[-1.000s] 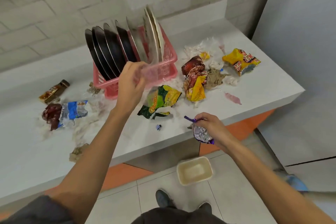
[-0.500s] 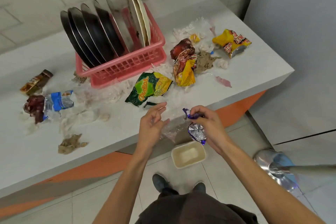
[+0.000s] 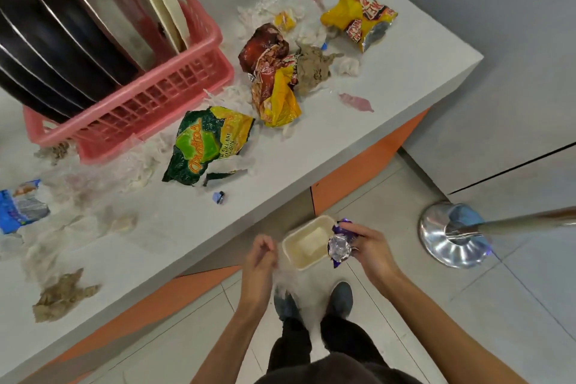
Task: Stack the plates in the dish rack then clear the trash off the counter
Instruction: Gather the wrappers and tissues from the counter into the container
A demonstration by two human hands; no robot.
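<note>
Head: wrapper [image 3: 339,248] in right hand [image 3: 369,246], clear plastic [image 3: 288,274] in left hand [image 3: 260,259]

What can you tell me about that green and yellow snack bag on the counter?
The green and yellow snack bag is a crinkled, shiny plastic wrapper, dark green with a brighter green patch, orange lettering and a yellow end. It looks empty and lies flat on the white counter, just in front of the pink dish rack. White shredded scraps touch its edges. No hand touches it.

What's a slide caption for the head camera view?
Plates racked; right hand grips a purple wrapper, left hand clear plastic, above a cream tub.
</note>
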